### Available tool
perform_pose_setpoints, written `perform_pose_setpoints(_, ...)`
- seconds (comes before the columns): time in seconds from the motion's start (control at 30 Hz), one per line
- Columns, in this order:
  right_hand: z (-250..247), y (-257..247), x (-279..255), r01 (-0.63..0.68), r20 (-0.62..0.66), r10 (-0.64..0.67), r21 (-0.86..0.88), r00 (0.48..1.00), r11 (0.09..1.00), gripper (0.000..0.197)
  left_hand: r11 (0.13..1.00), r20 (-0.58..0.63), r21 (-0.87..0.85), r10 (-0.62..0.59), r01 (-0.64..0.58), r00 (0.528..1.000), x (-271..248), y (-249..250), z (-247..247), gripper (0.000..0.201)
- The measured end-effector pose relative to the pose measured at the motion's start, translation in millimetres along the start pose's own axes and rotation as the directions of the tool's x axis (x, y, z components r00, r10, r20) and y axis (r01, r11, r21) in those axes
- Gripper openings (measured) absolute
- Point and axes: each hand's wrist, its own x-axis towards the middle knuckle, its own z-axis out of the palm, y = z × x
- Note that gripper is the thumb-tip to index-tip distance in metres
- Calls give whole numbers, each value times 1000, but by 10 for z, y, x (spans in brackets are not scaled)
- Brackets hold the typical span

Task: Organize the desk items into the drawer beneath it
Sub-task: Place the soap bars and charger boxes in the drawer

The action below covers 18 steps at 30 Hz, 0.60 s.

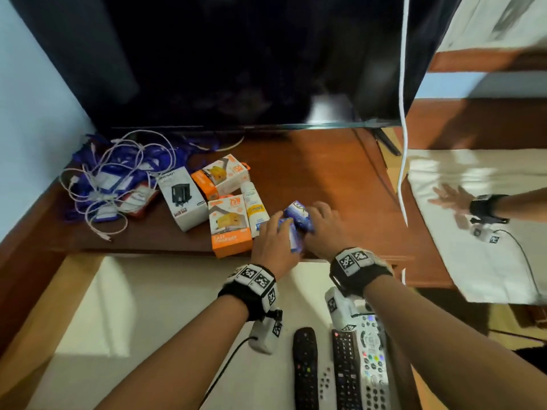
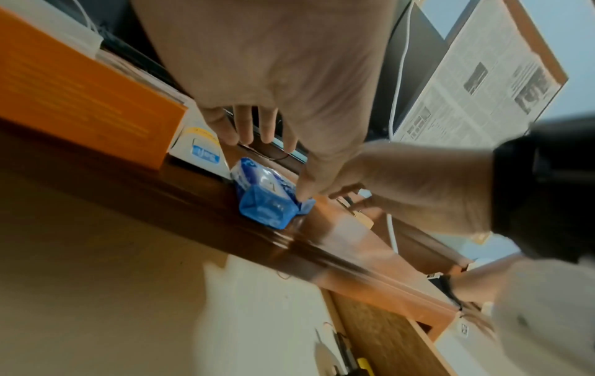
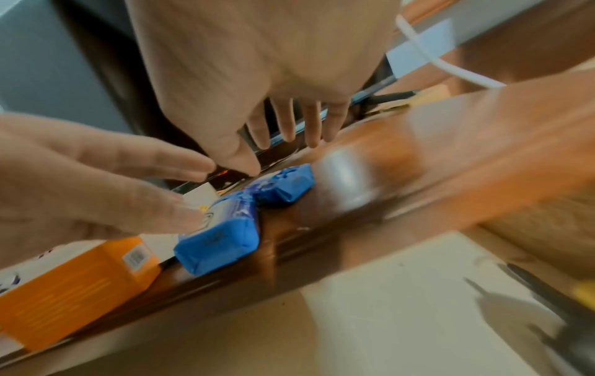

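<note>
Two blue plastic packets lie side by side at the desk's front edge, the nearer packet (image 1: 294,239) and the farther packet (image 1: 297,209). My left hand (image 1: 276,224) reaches over the nearer packet (image 2: 267,210) with straight fingers (image 2: 246,127), and its thumb tip touches the wrapper. My right hand (image 1: 315,216) hovers over the farther packet (image 3: 286,185), with fingers (image 3: 286,119) spread and straight. Neither hand is curled round a packet. Below the desk edge, the open drawer (image 1: 142,306) shows its cream liner.
Several remotes (image 1: 346,371) lie in the drawer's right side. Left of the packets stand orange charger boxes (image 1: 231,229), a white bottle (image 1: 254,208) and a white adapter box (image 1: 182,196). Tangled cables and blue lanyards (image 1: 112,184) fill the left corner. A TV (image 1: 236,54) stands behind.
</note>
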Motion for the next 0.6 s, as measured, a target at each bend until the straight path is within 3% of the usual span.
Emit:
perform_pose_setpoints(0.1,110,-27,144,99,149,-72,-188,986,977,58,984,180,175,1,-33,984,85,20,-5,66)
perform_pose_setpoints(0.23,232,74,84,108,223,-42,-295,974,949,75,955,159,289,12,-58,987,52,21,85,60)
perform_pose_setpoints(0.37,276,118,-6,47,149,-2,-296,989,954,64,965,143,258,3,-40,990,79,-29,102,53)
perform_pose_setpoints(0.5,366,111,-117,20,-62,-39,-277,997,961,13,969,70,240,47,-62,996,67,-62,164,49)
perform_pose_setpoints(0.6,399,237,-230,30,-161,-79,-290,984,956,25,982,48,186,20,-29,999,-40,-39,193,43)
